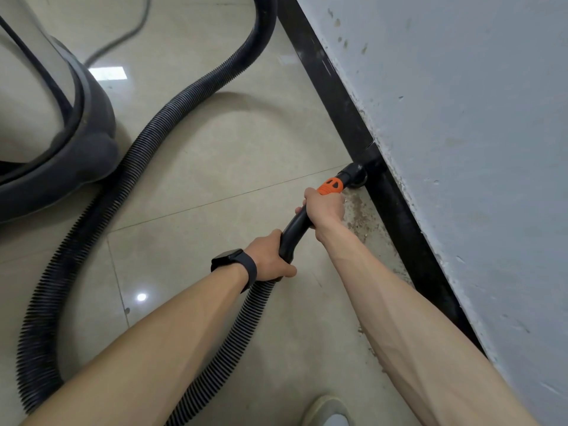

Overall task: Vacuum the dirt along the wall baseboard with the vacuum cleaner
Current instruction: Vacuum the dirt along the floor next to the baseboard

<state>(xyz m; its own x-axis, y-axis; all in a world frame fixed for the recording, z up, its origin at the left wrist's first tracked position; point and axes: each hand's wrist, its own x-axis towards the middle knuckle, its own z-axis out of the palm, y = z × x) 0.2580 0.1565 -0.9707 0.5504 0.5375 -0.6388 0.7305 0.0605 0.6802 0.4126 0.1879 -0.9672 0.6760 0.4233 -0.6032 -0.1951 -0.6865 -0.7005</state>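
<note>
Head view: R hand [324, 207] grips the black handle tube [295, 229] just behind the orange collar [331, 186], fingers wrapped round it. L hand [270, 256] clasps the tube's lower end where the ribbed hose [147, 142] joins, fingers curled under, thumb on top. Nozzle [353, 173] sits just beyond the R fingers, tip against the black baseboard [338, 96] at floor level. Dirt [358, 216]: brownish patch on the tile just right of the R fingers, along the baseboard foot. Hose loops off left of the L fingers toward the vacuum cleaner body [61, 133], well apart. Watch [233, 262] on L wrist.
</note>
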